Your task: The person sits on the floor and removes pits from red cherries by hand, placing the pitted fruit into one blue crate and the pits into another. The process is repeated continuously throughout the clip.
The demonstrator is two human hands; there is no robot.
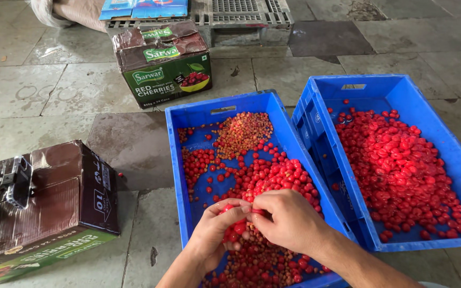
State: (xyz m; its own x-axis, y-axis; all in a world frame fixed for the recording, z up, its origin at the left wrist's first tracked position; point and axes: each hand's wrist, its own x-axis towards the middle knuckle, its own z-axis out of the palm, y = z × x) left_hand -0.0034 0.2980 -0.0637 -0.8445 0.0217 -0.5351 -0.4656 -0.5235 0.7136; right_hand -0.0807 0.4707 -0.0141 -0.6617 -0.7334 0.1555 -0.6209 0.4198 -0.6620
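- Hands first: the left hand [214,232] sits cupped at the lower middle of the frame with a small heap of red cherries [234,230] in its palm, fingers curled around them.
- The right hand [289,220] is right against it, thumb and forefinger pinched together on one cherry at the edge of that heap.
- My take on doing this bit well: keep the pinch light so the fruit doesn't squash, work one cherry at a time, and hold both hands low over the crate so anything that slips drops back in.
- Both hands hover over the near blue crate [185,160] in the centre. It holds a loose spread of red cherries with bare blue floor showing, plus a paler orange-ish pile [244,130] toward its far end.
- The second blue crate [444,144] sits on the right, touching the first, and carries a denser, more even layer of bright red fruit.
- A green and brown cardboard box [164,61] sits at the upper middle, another one [54,208] lies on its side at lower left, all on a damp stone floor [44,96].
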